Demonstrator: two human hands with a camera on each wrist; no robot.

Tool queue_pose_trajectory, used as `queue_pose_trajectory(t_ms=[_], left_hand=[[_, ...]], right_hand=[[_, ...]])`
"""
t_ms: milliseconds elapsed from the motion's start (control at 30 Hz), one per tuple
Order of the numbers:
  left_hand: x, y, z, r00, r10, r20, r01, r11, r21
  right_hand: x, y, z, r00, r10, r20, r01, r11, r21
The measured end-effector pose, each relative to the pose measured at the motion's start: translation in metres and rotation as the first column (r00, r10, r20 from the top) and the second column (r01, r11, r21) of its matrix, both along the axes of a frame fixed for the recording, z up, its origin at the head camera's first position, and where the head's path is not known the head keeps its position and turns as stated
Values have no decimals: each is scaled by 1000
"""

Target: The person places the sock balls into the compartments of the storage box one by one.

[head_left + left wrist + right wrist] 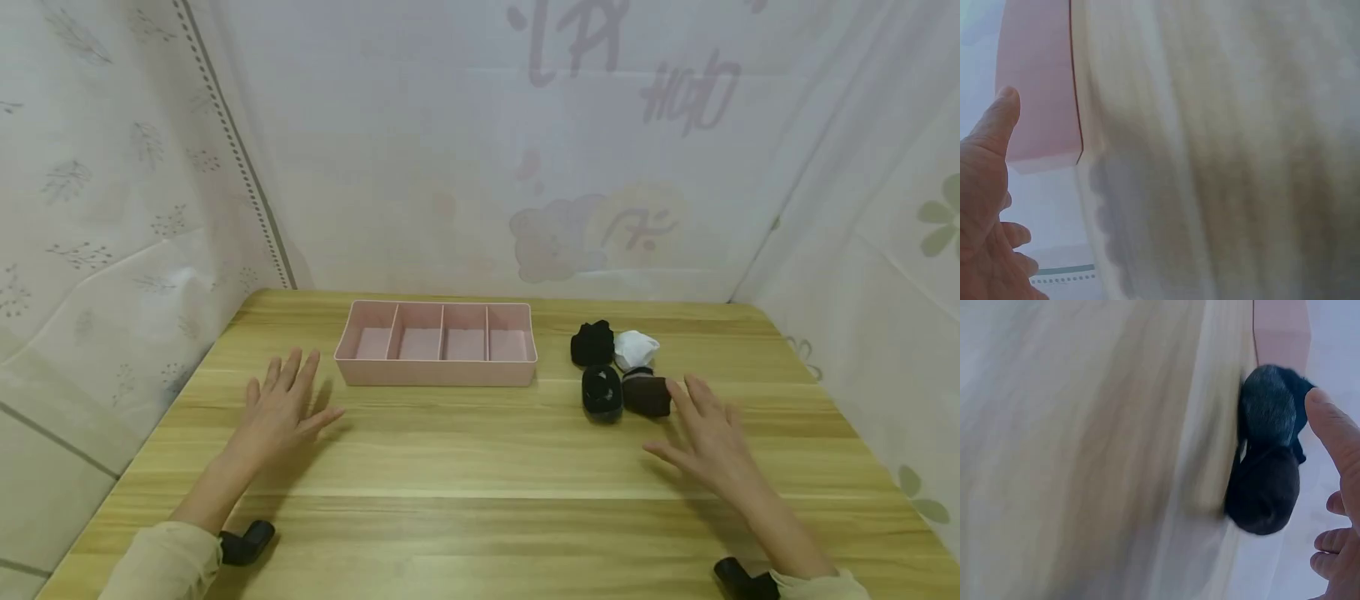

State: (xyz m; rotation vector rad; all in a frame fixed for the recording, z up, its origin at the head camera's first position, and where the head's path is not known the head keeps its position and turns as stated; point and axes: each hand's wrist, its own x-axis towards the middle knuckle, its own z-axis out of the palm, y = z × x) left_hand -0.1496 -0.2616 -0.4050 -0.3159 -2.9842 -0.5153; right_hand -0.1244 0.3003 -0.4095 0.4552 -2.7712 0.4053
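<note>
My left hand (279, 415) hovers over the left of the table with fingers spread, holding nothing, left of a pink box (435, 374) with open compartments. In the left wrist view its thumb appears in front of the pink box (1038, 119). My right hand (708, 442), fingers extended and holding nothing, is just right of a dark brown rolled cloth bundle (647, 393), perhaps socks. Beside that lie a black bundle with a grey edge (602, 393), a white one (636, 349) and another black one (592, 342). The right wrist view shows the brown bundle (1265, 494) near the thumb.
The wooden table (465, 533) has pale printed cloth (405, 167) hanging behind it and at both sides. A black wrist-camera piece (247, 543) sticks out by the left sleeve; another black piece (744, 579) is by the right sleeve.
</note>
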Motion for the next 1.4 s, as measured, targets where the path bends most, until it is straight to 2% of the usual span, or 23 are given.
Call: queue_pose_trajectory(t_ms=[200,300,400,567,667,900,1200,1400], left_hand=[[-10,2,8,999,-42,-28,43,997,64],[-17,2,11,995,-82,-49,87,989,120],[-24,0,14,993,-113,-31,117,977,180],[-35,-4,16,992,-113,48,99,967,233],[-42,-5,17,991,-124,57,106,963,246],[-63,-2,22,983,-170,65,151,960,236],[-84,-5,36,963,-227,142,189,952,240],[-95,-9,36,948,-264,178,220,947,233]], right_hand=[[-12,-17,1,993,85,-77,-83,996,22],[-19,-27,1,990,119,-80,-117,993,26],[-26,-35,1,988,139,-72,-137,990,36],[-35,-44,1,985,164,-58,-162,986,46],[-40,-48,1,984,171,-42,-168,984,55],[-47,-52,2,989,140,55,-145,986,83],[-54,-55,0,987,141,73,-150,980,133],[-56,-57,-1,985,150,82,-162,974,161]])
